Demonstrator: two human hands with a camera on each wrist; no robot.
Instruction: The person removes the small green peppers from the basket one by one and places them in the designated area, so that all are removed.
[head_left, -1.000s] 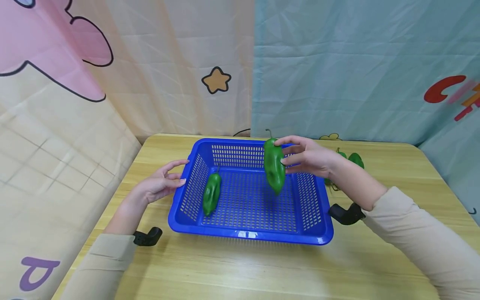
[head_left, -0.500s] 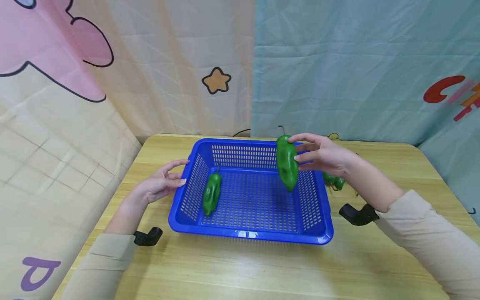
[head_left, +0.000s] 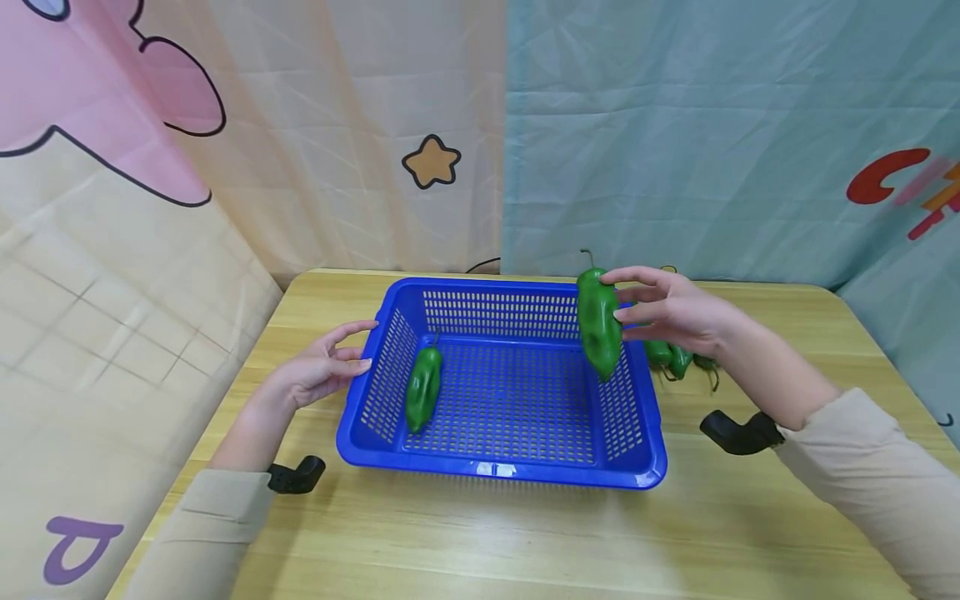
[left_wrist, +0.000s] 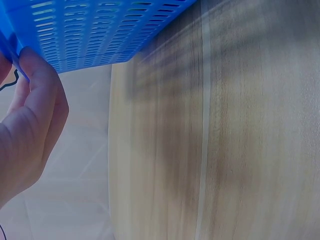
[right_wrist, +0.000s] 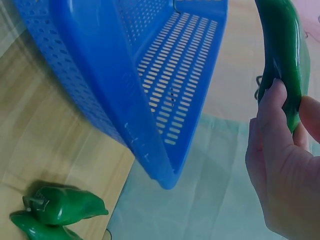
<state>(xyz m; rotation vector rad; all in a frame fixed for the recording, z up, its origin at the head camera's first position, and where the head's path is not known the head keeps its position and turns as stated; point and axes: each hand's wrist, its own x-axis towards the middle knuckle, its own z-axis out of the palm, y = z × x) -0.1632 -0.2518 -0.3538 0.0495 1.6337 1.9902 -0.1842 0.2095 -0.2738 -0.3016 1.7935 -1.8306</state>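
My right hand (head_left: 675,312) pinches a green pepper (head_left: 599,325) near its stem end, over the right side of the blue plastic basket (head_left: 495,471). The pepper hangs with its stem up. In the right wrist view the thumb and fingers close on the same pepper (right_wrist: 285,50), beyond the basket's rim. My left hand (head_left: 326,365) grips the basket's left rim, fingertips on the edge; the left wrist view shows the fingers (left_wrist: 42,95) bent round that rim. A second green pepper (head_left: 424,388) lies inside the basket at the left, stem toward the back.
Several more green peppers (head_left: 678,361) lie on the wooden table (head_left: 480,542) right of the basket, partly hidden by my right hand and forearm. Two of them (right_wrist: 67,205) show low in the right wrist view. A printed curtain (head_left: 637,150) hangs behind the table.
My right hand has moved to the right with the pepper, from over the basket's middle right toward its right wall. The left hand and the basket have stayed in place.
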